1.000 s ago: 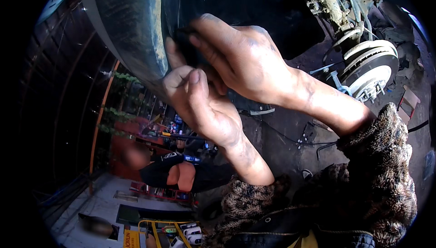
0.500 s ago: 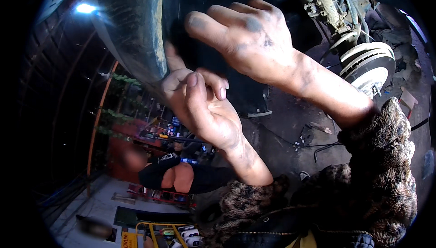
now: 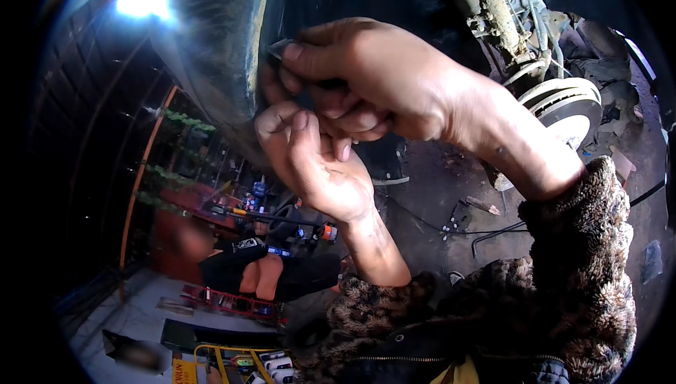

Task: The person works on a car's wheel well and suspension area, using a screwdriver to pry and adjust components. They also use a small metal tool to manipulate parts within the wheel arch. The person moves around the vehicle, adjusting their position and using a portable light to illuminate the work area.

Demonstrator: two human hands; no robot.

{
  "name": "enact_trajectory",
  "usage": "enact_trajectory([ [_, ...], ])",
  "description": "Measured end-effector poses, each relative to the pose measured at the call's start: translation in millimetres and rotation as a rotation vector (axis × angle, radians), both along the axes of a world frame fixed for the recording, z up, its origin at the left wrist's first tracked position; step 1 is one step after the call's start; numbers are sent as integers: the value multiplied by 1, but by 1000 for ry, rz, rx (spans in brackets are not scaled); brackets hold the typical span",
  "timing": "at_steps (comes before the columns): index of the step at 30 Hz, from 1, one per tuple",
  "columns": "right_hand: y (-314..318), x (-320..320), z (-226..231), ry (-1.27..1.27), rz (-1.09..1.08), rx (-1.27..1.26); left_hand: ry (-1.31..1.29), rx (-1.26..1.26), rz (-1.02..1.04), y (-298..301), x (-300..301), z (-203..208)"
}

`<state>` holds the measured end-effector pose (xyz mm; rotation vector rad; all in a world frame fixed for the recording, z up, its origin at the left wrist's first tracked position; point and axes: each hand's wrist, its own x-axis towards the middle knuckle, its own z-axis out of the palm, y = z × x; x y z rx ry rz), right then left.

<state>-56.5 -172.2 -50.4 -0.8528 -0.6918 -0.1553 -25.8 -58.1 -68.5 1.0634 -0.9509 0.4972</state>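
A dark fender (image 3: 218,39) with a dirty, scuffed inner edge curves down from the top, left of centre. My left hand (image 3: 317,166) is palm up beside that edge. Its index finger reaches to the edge, the other fingers curl loosely and the thumb stands apart; I see nothing held in it. Just above and touching it, my right hand (image 3: 380,74) is closed, thumb pressed against the fingers. A small, thin, grey pointed piece (image 3: 279,49) sticks out past the right thumb tip, next to the fender edge; its kind is not clear. The right fingertips partly cover the left fingers.
A brake disc (image 3: 567,120) on its hub and a muddy strut (image 3: 496,14) are at the right. A black cable and a bent rod (image 3: 496,236) lie on the floor. Another person (image 3: 260,271) is low at the left, near a red rack (image 3: 229,303). A bright lamp (image 3: 143,2) shines upper left.
My right hand has come down and left, turned, and closed beside my left hand; the grey piece now shows at its thumb. The left hand has barely moved. The view has shifted slightly.
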Motion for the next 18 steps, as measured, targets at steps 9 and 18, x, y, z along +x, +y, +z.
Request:
enact_trajectory([
  [9, 11, 20, -15, -655, -1819, -553, -39, 82, -36, 8, 5, 3],
  [18, 17, 24, -13, -543, -1512, -301, -49, 69, -47, 8, 5, 0],
])
